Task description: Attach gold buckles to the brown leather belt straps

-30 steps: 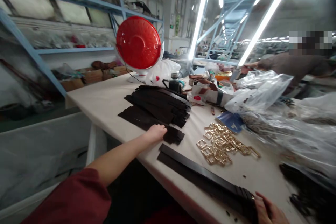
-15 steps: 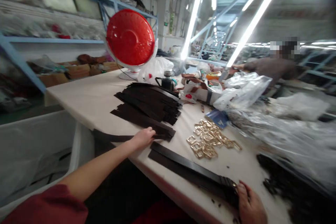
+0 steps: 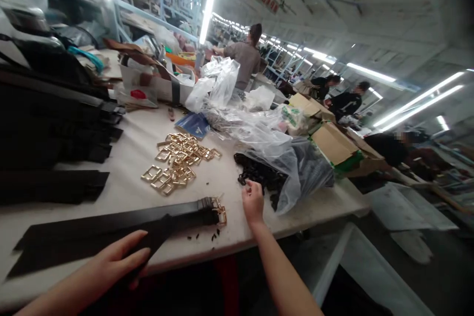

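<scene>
The left hand [image 3: 124, 256] lies palm down on the black belt [image 3: 92, 229], partway along its length; the fingers are straight, slightly spread, and point along the belt toward its buckle end, with the thumb low on the side nearest the body; the bare left forearm runs back from the belt, low and to the left; the right hand [image 3: 253, 201] sits just past the belt's buckle end, its back toward the camera, fingers curled in and fingertips bunched against the thumb; whether anything is pinched there cannot be told; the right wrist is straight; the bare right forearm stretches back from beside the buckle end toward the body.
</scene>
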`<action>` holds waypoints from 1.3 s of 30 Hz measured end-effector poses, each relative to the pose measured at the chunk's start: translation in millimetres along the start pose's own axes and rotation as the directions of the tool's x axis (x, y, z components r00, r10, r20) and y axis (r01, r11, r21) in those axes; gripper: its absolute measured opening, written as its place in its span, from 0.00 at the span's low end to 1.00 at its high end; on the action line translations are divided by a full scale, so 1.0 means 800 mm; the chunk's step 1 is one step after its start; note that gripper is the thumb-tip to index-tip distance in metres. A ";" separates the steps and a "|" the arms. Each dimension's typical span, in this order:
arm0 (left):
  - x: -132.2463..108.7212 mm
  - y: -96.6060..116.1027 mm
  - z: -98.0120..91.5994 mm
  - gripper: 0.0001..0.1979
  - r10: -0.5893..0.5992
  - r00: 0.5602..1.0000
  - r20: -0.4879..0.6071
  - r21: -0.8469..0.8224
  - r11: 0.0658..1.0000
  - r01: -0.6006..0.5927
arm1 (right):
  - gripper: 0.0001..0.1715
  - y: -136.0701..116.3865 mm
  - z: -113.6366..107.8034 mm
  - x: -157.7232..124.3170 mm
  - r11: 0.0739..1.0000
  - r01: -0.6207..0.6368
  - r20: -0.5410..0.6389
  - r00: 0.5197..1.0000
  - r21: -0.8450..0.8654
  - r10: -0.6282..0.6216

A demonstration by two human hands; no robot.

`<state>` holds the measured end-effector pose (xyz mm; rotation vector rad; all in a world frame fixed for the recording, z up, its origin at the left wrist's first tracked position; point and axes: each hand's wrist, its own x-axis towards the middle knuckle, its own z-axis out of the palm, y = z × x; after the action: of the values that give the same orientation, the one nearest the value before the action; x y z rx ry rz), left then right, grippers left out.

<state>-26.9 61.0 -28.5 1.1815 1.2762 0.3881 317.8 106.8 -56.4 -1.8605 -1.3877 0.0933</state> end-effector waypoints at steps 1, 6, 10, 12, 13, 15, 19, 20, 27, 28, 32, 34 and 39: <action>0.003 0.004 0.007 0.30 -0.016 0.998 0.053 -0.030 0.999 0.017 | 0.13 0.005 -0.003 0.014 1.000 0.000 0.017 1.000 -0.008 0.000; 0.013 0.024 0.024 0.22 0.025 0.987 0.159 -0.004 1.000 -0.025 | 0.05 0.001 0.002 0.044 0.999 -0.027 0.156 0.987 0.028 0.022; 0.010 0.056 0.036 0.15 0.186 0.979 0.083 0.170 0.965 -0.198 | 0.12 -0.051 -0.006 0.009 0.985 -0.047 0.286 0.958 0.166 -0.002; 0.007 0.073 0.044 0.14 0.264 0.963 0.045 0.199 0.943 -0.268 | 0.17 -0.090 -0.017 -0.018 0.950 -0.098 0.409 0.912 0.295 -0.033; 0.005 0.080 0.047 0.14 0.295 0.955 0.028 0.197 0.935 -0.295 | 0.19 -0.109 -0.021 -0.031 0.910 -0.165 0.480 0.877 0.380 -0.041; 0.002 0.088 0.053 0.13 0.334 0.942 -0.009 0.184 0.927 -0.327 | 0.19 -0.140 -0.025 -0.056 0.785 -0.327 0.565 0.824 0.526 -0.035; -0.008 0.078 0.059 0.12 0.318 0.947 -0.046 0.211 0.930 -0.302 | 0.15 -0.163 -0.011 -0.092 0.663 -0.390 0.480 0.876 0.639 0.052; -0.011 0.074 0.059 0.12 0.304 0.952 -0.040 0.208 0.934 -0.289 | 0.15 -0.162 -0.005 -0.098 0.684 -0.361 0.453 0.890 0.634 0.050; -0.029 0.061 0.061 0.11 0.126 0.987 0.104 0.054 0.990 -0.132 | 0.14 -0.150 0.004 -0.118 0.870 0.060 0.241 0.949 0.490 -0.201; -0.029 0.061 0.061 0.11 0.099 0.988 0.120 0.032 0.994 -0.104 | 0.14 -0.151 0.004 -0.120 0.865 0.039 0.241 0.953 0.499 -0.182; -0.026 0.058 0.064 0.12 0.076 0.988 0.131 -0.051 0.996 -0.070 | 0.16 -0.161 0.009 -0.128 0.687 -0.381 0.446 0.890 0.619 0.091; -0.024 0.058 0.065 0.14 0.139 0.985 0.105 -0.054 0.989 -0.134 | 0.17 -0.167 0.014 -0.133 0.574 -0.516 0.552 0.824 0.635 0.130; -0.028 0.060 0.065 0.17 0.180 0.980 0.089 0.081 0.979 -0.188 | 0.14 -0.169 0.018 -0.143 0.691 -0.396 0.442 0.889 0.605 0.122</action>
<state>29.3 39.3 15.6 1.3837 1.1268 0.4175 160.9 30.2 -25.2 -1.4097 -1.0755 1.0272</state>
